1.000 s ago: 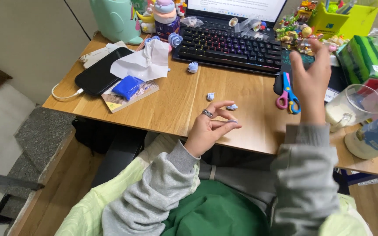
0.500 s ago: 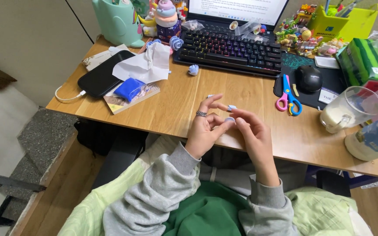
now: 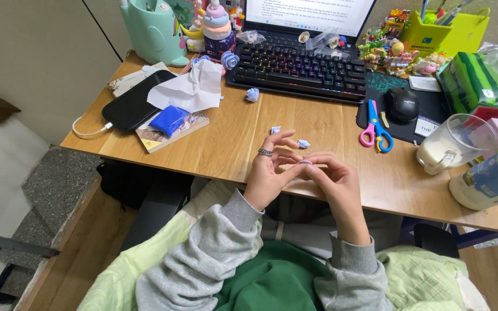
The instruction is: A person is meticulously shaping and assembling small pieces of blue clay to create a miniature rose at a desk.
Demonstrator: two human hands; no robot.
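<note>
1. Two hands meet at the desk's near edge: our left hand (image 3: 269,175) and right hand (image 3: 332,181) bring their fingertips together around a tiny pale purple bit (image 3: 305,163).
2. Both are loosely curled, thumbs and forefingers pinching the bit between them; the other fingers fan free. A ring (image 3: 265,152) sits on a left finger.
3. At 12 o'clock from the hands, just beyond the fingertips, two small blue scraps (image 3: 304,143) lie on the desk (image 3: 226,144); a third blue ball (image 3: 252,94) lies farther on, by the keyboard (image 3: 298,64).
4. At 2 o'clock lie scissors (image 3: 376,126) with pink and blue handles, touching a dark pad that bears a mouse (image 3: 402,103).
5. At 3 o'clock stands a glass mug (image 3: 453,144) with milky liquid, a bottle (image 3: 491,178) just beside it.
6. At 10 o'clock lie a phone (image 3: 131,106), a crumpled tissue (image 3: 188,89) and a blue packet (image 3: 169,119) on a booklet.
7. Grey sleeves (image 3: 203,259) cover our arms.
</note>
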